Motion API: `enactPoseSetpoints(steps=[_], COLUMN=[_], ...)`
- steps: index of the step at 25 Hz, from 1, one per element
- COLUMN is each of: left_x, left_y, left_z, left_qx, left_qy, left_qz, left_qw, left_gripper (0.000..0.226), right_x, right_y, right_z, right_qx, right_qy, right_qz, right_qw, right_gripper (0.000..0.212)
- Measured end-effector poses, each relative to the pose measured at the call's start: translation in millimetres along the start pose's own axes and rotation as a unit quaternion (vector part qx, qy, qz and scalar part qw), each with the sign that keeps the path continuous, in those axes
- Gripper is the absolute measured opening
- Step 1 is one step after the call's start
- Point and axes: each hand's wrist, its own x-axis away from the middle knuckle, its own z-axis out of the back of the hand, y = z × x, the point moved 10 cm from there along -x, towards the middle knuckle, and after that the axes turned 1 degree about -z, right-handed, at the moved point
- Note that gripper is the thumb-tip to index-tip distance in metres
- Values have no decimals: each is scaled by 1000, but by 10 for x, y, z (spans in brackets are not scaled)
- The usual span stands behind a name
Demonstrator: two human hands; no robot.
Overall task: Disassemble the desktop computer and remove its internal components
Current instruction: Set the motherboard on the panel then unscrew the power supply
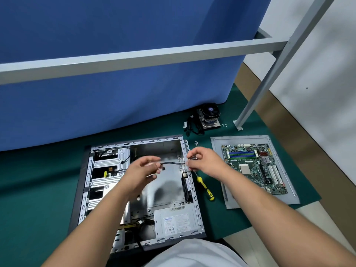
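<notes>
While the open grey metal desktop case (167, 189) lies flat on the green mat (38, 189) with its side off, a short black cable (172, 163) is stretched above its bare floor between two hands; the left hand (143, 168) pinches one end in curled fingers, the right hand (204, 160) pinches the other end beside the case's rear edge (what sits at that end is too blurred to tell). A silver power supply box (176, 221) sits in the near corner of the case; a yellow-handled screwdriver (205, 186) lies just right of it; further right a green motherboard (256, 166) rests on a grey metal side panel (233, 201); a black fan-topped heatsink (209, 117) stands by the blue curtain (115, 93).
</notes>
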Motion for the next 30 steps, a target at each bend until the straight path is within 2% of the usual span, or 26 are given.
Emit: enactPoseSetpoints(steps=[2, 4, 5, 8, 11, 13, 17, 19, 22, 25, 28, 30], left_x=[-48, -68, -68, -56, -84, -116, -182, -210, -231, -273, -367, -430], left_y=[-32, -60, -75, -98, -87, -80, -151, -100, 24, 138, 258, 341], left_z=[27, -64, -122, -275, -276, -249, -383, -403, -296, -248, -355, -454], left_qx=[165, 284, 304, 260, 257, 249, 254, 252, 236, 201, 182, 196], left_qy=[31, 35, 36, 52, 107, 134, 117, 108, 114, 109, 89, 82], left_qz=[9, 6, 2, -11, -14, 13, 90, 82, 32, 8, 5, 8], left_qw=[986, 958, 952, 964, 960, 959, 956, 958, 964, 973, 979, 977], left_gripper=[27, 33, 33, 32, 29, 26, 26, 26, 22, 16, 16, 16], right_x=[23, 8, 6, 39, 66, 91, 165, 158, 115, 83, 2, -56], right_y=[24, 13, 0, -46, -45, -95, -273, -218, -30, 54, 148, 113], right_z=[-126, -161, -156, -224, -327, -369, -469, -455, -330, -214, -182, -189], right_qx=[37, 89, 100, 137, 161, 174, 253, 223, 151, 177, 87, 92], right_qy=[-39, -1, 29, 79, 79, 71, 59, 65, 58, 34, 9, 22], right_qz=[-6, -5, -5, -1, 21, 67, 192, 171, 87, 62, 14, 19], right_qw=[999, 996, 995, 987, 984, 980, 946, 958, 983, 982, 996, 995], right_gripper=[6, 7, 11, 16, 16, 12, 8, 8, 8, 16, 22, 29])
